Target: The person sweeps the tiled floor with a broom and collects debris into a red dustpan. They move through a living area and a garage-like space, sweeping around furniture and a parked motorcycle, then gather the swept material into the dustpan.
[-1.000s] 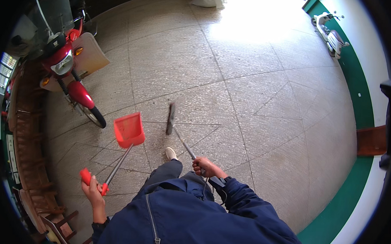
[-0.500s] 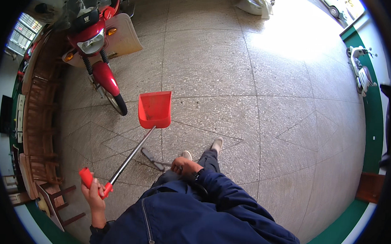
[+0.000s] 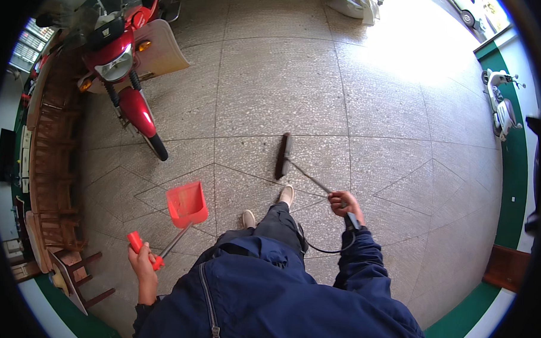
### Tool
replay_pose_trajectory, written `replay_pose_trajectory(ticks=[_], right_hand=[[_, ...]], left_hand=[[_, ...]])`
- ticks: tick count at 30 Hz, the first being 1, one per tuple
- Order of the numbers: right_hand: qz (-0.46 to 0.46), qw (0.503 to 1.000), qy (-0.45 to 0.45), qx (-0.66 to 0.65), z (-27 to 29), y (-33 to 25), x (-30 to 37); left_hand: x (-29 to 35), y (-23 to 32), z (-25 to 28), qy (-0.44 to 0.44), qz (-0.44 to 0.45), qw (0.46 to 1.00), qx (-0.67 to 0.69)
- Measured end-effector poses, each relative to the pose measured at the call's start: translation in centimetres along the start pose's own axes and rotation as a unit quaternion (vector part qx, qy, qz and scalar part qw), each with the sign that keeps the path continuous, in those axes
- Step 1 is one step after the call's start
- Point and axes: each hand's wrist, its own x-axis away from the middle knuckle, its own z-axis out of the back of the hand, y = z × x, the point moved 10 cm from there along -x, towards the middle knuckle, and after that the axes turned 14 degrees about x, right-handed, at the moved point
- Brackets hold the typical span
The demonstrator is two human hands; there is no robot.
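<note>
At the lower left, my left hand point(image 3: 142, 262) is closed around the red grip of a long-handled dustpan. The red dustpan point(image 3: 186, 205) hangs or rests at the end of its metal pole, left of my feet, its open side facing away from me; whether it touches the floor I cannot tell. My right hand point(image 3: 345, 204) is wrapped round the thin grey handle of a broom. Its dark, narrow broom head point(image 3: 283, 156) lies ahead of my right shoe, slightly smeared by motion. A black cable runs from my right wrist toward my waist.
A red motorcycle point(image 3: 122, 74) stands at the upper left. Brown wooden chairs point(image 3: 53, 167) line the left wall. A white scooter point(image 3: 500, 105) is by the green and white right wall, with a pale sack point(image 3: 355, 6) at the far end of the speckled floor point(image 3: 389, 173).
My right hand has swung out from my body to the right, bringing the broom head forward from beside my leg. The dustpan has come closer to me and slightly left.
</note>
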Motion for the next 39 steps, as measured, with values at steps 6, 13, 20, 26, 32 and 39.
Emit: replay_pose_trajectory(ticks=[6, 13, 20, 26, 32, 39], right_hand=[[0.112, 0.943, 0.222, 0.223, 5.3, -8.7, 7.2], [0.196, 0.954, 0.112, 0.199, -0.8, -1.7, 7.2], [0.114, 0.993, 0.007, 0.043, -0.5, 1.1, 6.4], [0.094, 0.989, 0.105, -0.035, 11.3, -5.8, 9.4], [0.226, 0.932, 0.241, 0.153, 15.1, -12.7, 10.8], [0.238, 0.946, 0.13, 0.181, 5.6, -7.8, 9.2]], left_hand=[[-1.1, -2.0, -2.6, 0.047, 0.018, 0.999, -0.003], [0.5, -1.7, -7.5, 0.026, 0.028, 0.999, 0.014], [1.9, -1.2, -15.2, -0.04, 0.026, 0.998, 0.032], [2.5, -0.4, -19.4, -0.089, 0.02, 0.995, 0.027], [3.6, 0.9, -22.9, -0.116, 0.009, 0.993, 0.017], [3.6, 1.5, -23.2, -0.11, -0.006, 0.993, 0.038]])
